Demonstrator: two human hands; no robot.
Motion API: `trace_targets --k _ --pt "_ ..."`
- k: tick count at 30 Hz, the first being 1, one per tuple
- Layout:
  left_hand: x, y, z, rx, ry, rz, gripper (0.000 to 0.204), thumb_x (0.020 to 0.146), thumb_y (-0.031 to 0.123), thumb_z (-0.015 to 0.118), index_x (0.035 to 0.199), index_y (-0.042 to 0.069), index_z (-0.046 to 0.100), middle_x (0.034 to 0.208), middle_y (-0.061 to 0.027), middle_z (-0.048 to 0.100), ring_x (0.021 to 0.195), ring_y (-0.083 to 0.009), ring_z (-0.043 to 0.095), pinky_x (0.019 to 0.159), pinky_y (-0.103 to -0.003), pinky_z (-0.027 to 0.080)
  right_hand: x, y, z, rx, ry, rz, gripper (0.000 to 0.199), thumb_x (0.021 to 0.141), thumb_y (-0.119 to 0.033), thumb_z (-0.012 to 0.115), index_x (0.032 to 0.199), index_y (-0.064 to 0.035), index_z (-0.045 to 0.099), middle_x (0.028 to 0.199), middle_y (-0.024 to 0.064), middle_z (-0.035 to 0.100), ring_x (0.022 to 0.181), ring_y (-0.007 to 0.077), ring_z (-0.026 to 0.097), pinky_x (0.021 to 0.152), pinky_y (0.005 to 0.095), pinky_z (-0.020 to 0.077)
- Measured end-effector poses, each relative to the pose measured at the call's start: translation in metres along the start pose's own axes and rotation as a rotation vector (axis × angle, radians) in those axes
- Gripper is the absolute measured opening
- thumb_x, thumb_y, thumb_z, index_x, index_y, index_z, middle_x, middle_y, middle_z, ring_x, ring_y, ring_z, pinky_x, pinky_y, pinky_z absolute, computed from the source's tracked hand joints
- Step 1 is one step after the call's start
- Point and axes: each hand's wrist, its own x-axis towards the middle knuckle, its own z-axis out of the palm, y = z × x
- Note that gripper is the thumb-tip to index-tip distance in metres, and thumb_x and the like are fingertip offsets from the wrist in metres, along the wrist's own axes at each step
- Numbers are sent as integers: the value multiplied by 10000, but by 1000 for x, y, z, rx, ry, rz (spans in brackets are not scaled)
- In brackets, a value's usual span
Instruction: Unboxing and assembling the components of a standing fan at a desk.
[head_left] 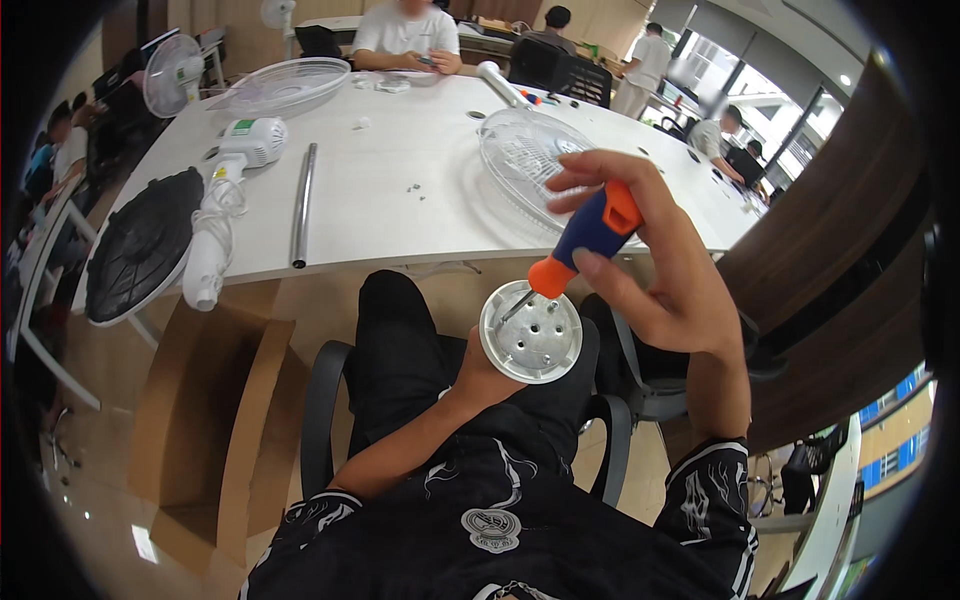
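My left hand (pixel 477 376) is closed around a white round fan part (pixel 545 340), its flat metal face turned up toward me. Several holes and screw posts show on that face. In my right hand (pixel 665 270) is a screwdriver (pixel 597 228) with a blue and orange handle, gripped between thumb and fingers. Its shaft slants down to the left, and the tip meets the round part near its left side. Whether a screw sits under the tip is too small to tell. The part is held above my lap, in front of the table edge.
On the white table (pixel 380 215) lie a metal tube (pixel 305 205), small screws (pixel 416 190), a clear fan grille (pixel 525 150), a white fan motor (pixel 258 143) and a black round base (pixel 145 245). A cardboard box (pixel 250 440) stands at left. A person (pixel 400 40) sits across the table.
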Motion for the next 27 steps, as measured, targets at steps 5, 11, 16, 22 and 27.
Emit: trace_targets --k 5,11,16,22,27 --pt "-4 3 2 65 45 22 690 648 84 868 1249 -1 539 1115 -110 672 1023 -176 656 892 -322 518 -1 -2 -5 -113 -167 20 492 788 -208 792 1168 3 561 955 128 663 851 235 673 805 332 518" --pt "-16 11 -2 128 121 33 700 646 86 872 1250 4 529 1131 -110 659 1040 -189 647 900 -331 514 12 2 7 31 7 -187 421 775 -235 805 1035 -15 557 858 93 634 748 220 634 688 314 502" --pt "-18 19 -3 284 195 53 702 644 89 874 1248 5 526 1131 -109 652 1038 -198 646 903 -336 512 8 -5 -2 29 -219 -4 475 772 -188 784 1144 -9 549 894 105 661 822 223 662 800 334 502" --pt "-29 30 -9 386 321 115 711 650 82 869 1261 2 514 1162 -121 639 1063 -200 636 919 -336 503 23 -8 18 253 -81 -240 430 755 -202 804 1064 -22 566 854 82 638 788 206 649 756 306 497" --pt "-30 33 -12 384 341 71 712 658 84 865 1270 -2 512 1163 -126 644 1064 -203 640 917 -335 504 23 -11 17 260 -271 -236 435 762 -189 793 1087 -16 561 931 104 643 831 212 653 764 303 498"
